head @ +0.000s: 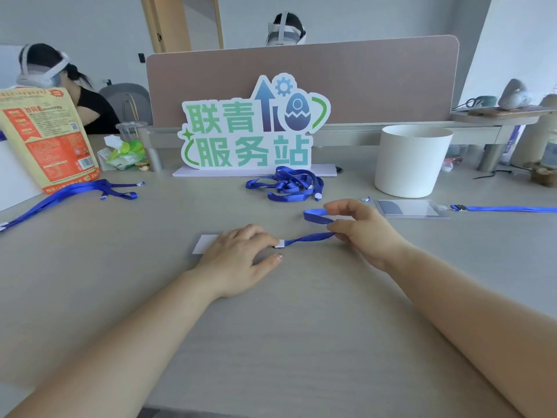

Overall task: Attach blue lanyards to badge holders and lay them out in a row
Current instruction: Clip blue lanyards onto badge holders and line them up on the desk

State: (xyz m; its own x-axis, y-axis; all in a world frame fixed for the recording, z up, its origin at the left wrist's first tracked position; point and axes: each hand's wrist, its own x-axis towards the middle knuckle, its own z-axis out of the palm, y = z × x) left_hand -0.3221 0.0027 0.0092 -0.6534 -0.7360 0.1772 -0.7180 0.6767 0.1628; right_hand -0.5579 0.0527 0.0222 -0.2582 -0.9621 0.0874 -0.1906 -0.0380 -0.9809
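- Centrally, the left grip [238, 257] lies flat, fingers straight, pressing the clear plastic badge holder with a white card [205, 244] onto the pale grey desk [301, 327];
- the right grip [361, 230] pinches the blue ribbon lanyard [310, 237], whose white end lies at the left fingertips;
- a second clear badge holder [410, 209] lies further right.

Legible text: one desk sign only.
Reads 联青 above 服务站 in green and teal characters on the cut-out standing sign [253, 128]; printed orange pouch [51, 140] at far left carries small text and a barcode, too blurred to read.
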